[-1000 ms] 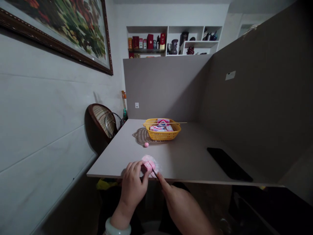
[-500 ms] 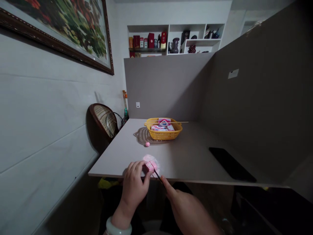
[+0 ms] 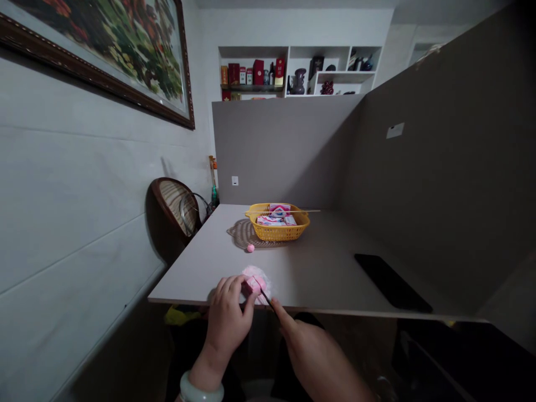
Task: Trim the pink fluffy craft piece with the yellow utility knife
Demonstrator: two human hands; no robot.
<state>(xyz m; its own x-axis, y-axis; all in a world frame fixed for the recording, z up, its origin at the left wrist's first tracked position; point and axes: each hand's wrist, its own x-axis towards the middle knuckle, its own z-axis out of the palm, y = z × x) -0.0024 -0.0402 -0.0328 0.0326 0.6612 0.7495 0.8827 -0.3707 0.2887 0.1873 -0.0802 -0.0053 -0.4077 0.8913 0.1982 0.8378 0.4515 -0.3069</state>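
Observation:
A small pink block [image 3: 253, 284], perhaps modelling clay, sits at the table's near edge on a pale pink-and-white sheet or scatter of bits [image 3: 264, 274]. My left hand [image 3: 229, 310] grips the block from the left, thumb on the near side and fingers over the far side. In my right hand [image 3: 299, 335] is a thin dark knife [image 3: 267, 298], its tip touching the block's right side. The handle is mostly hidden by the fingers. Farther back on the table lies a pink ball [image 3: 250, 248].
Behind the ball stands a yellow basket [image 3: 274, 233] with pink-and-white packets [image 3: 280, 210] inside and a thin stick [image 3: 312, 211] across its rim. A flat black slab [image 3: 391, 282] lies at the right. Grey panels [image 3: 288, 151] enclose the table's back and right.
The view has shifted slightly, so everything sits a little farther left. Both hands keep their hold, with the knife still against the pink block.

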